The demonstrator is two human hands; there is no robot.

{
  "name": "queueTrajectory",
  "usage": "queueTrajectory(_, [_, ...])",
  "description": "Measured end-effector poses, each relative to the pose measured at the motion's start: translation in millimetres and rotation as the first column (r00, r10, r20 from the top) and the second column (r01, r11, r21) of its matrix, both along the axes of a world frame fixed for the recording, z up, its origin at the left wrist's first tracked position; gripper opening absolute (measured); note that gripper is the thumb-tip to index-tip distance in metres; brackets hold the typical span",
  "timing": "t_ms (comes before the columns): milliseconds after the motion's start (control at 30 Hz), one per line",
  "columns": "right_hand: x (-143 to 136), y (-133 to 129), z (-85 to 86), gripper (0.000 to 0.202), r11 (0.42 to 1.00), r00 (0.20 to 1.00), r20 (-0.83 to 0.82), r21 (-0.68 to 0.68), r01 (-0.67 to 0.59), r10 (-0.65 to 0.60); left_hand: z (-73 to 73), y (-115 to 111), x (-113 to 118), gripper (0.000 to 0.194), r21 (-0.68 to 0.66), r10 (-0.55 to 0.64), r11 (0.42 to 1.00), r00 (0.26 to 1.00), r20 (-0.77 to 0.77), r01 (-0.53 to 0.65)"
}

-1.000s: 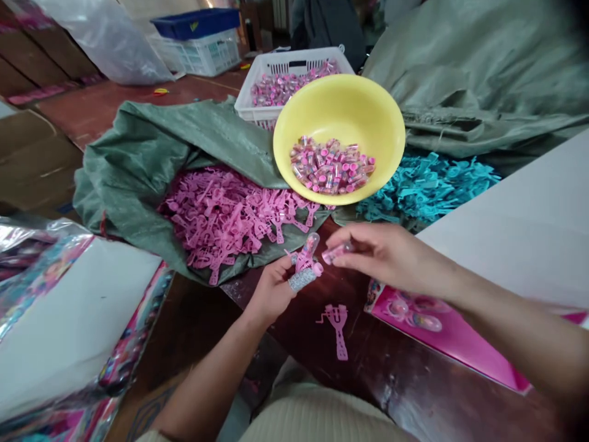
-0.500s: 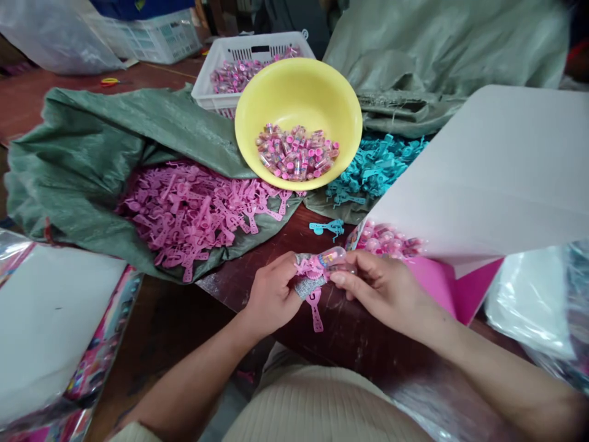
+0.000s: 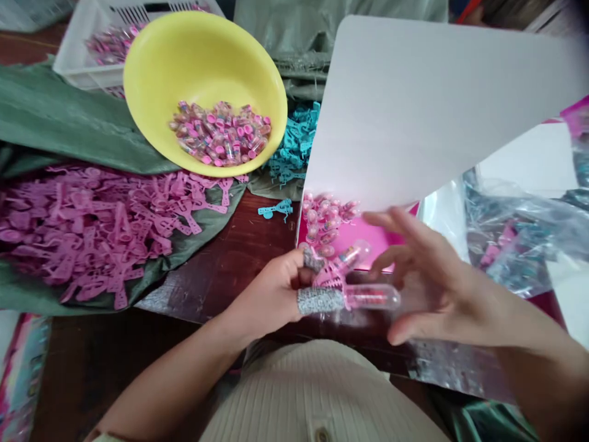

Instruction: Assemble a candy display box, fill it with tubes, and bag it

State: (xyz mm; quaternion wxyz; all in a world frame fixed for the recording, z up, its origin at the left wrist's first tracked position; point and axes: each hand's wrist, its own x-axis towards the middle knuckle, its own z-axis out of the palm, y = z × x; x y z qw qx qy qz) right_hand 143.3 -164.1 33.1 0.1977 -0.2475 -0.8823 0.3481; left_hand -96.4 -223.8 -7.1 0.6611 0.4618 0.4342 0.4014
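My left hand, with grey fabric wraps on its thumb and a finger, grips a pink plastic piece. Two clear capsules with colourful bits inside stick out from that piece: a lower capsule points right and an upper capsule slants up. Just right of their tips, my right hand is open, fingers spread and slightly blurred, with nothing in it. Behind the hands, several pink-based capsules lie on a pink sheet beneath a raised white panel.
A yellow basin holds several small capsules. Pink plastic parts spill from a green sack on the left. Turquoise parts lie behind, with one single turquoise part on the dark red table. Plastic bags are at right.
My right hand has let go of the capsules and moved right, opening. The two capsules now spread apart from the piece in my left hand. The view has shifted to the right.
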Motion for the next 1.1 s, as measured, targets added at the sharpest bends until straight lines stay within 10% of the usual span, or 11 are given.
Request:
queueTrajectory(100, [16.9, -0.1, 17.4, 0.079, 0.961, 0.977, 0.133, 0.201, -0.190, 0.166, -0.7, 2.9, 11.4, 0.019, -0.165, -0.236, 0.955, 0.968, 0.080, 0.247])
queueTrajectory(200, [28.0, 7.9, 21.8, 0.048, 0.956, 0.983, 0.097, 0.236, -0.176, 0.157, 1.3, 12.8, 6.6, 0.033, 0.225, -0.070, 0.967, 0.977, -0.203, 0.116])
queueTrajectory(267, [33.3, 21.0, 12.8, 0.037, 0.945, 0.991, 0.031, 0.306, 0.115, -0.130, 3.6, 27.5, -2.1, 0.044, 0.628, 0.324, 0.778, 0.854, -0.406, 0.003])
queueTrajectory(333, [32.7, 38.7, -4.0, 0.036, 0.869, 0.928, 0.066, 0.380, 0.317, -0.367, 2.1, 46.7, -9.4, 0.039, 0.826, 0.548, 0.526, 0.661, -0.512, 0.203])
queueTrajectory(400, [24.8, 57.0, -22.4, 0.036, 0.853, 0.883, 0.202, 0.418, 0.313, -0.424, -4.7, 65.0, -13.1, 0.027, 0.771, 0.568, 0.404, 0.525, -0.634, 0.493])
queueTrajectory(633, [-7.8, 88.0, -31.1, 0.019, 0.910, 0.847, 0.491, 0.414, -0.021, -0.204, -31.2, 80.2, -22.4, 0.030, 0.675, 0.591, 0.438, 0.375, -0.714, 0.594])
queueTrajectory(867, [-26.7, 78.9, -29.9, 0.034, 0.742, 0.729, 0.467, 0.665, 0.083, -0.500, -30.5, 73.1, -21.6, 0.029, 0.712, 0.587, 0.439, 0.425, -0.689, 0.547])
queueTrajectory(1000, [-25.7, 74.2, -43.1, 0.035, 0.653, 0.808, 0.367, 0.757, 0.028, -0.461, -32.7, 51.7, -26.3, 0.033, 0.824, 0.694, 0.446, 0.447, -0.565, 0.349])
queueTrajectory(1100, [-22.5, 75.2, -53.5, 0.041, 0.653, 0.842, 0.368, 0.757, -0.025, -0.394, -47.2, 14.8, -33.5, 0.045, 0.862, 0.825, 0.491, 0.250, -0.507, 0.127])
